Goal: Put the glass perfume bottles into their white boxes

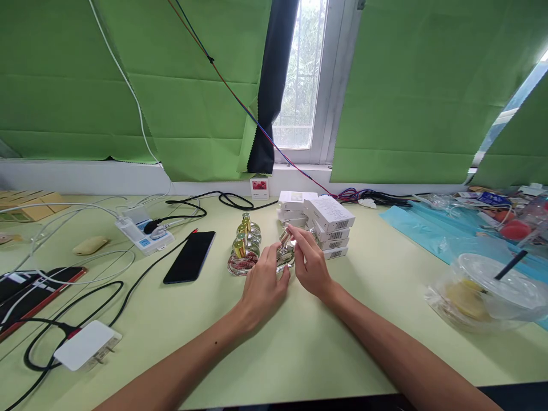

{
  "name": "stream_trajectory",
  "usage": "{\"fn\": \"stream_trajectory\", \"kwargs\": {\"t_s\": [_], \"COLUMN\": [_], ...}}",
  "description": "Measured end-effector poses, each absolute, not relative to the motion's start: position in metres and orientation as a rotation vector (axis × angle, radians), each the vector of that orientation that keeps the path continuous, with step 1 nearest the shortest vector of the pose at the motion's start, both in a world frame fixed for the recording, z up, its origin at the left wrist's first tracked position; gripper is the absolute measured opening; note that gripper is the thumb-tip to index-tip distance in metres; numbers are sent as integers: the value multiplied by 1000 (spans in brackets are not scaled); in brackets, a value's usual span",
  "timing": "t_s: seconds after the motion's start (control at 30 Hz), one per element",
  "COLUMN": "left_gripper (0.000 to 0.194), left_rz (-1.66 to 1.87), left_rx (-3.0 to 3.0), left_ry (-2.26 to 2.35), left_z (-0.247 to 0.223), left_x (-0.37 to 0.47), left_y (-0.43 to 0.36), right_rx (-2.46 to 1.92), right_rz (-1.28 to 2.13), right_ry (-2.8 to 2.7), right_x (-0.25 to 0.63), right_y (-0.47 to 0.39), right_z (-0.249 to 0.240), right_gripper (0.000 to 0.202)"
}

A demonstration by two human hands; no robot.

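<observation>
Several glass bottles with gold caps (240,248) stand in a row at the middle of the table. Just right of them, another glass bottle with a shiny cap (284,257) sits between my hands. My left hand (266,282) rests at its left side, with the fingers bent round the glass. My right hand (310,260) has its fingertips at the cap from the right. Behind my right hand are stacked white boxes (331,214) with barcodes on their ends. My fingers partly hide the bottle.
A black phone (189,257) lies left of the bottles. Farther left are a power strip (145,231), cables and a white charger (88,344). A lidded plastic cup (483,291) in a bag stands at the right, before blue plastic sheeting (422,225).
</observation>
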State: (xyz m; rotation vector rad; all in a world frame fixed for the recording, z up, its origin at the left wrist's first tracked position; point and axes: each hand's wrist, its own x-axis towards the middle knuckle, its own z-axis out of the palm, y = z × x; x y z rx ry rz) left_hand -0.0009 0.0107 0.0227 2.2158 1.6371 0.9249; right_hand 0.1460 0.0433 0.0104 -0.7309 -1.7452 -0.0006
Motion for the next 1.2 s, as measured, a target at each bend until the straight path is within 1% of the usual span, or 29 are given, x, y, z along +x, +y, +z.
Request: {"fn": "stream_trajectory", "kwargs": {"t_s": [0.3,1.2], "left_gripper": [51,49], "left_rz": [897,935], "left_rx": [2208,2235], "left_ry": [1647,1602], "left_z": [25,23], "left_x": [0,-2], "left_y": [9,11], "right_rx": [-737,-701], "right_rz": [27,-45], "right_ry": [-1739,-1760], "right_x": [146,146], "right_y": [44,45], "right_z": [7,8], "right_gripper": [53,58]}}
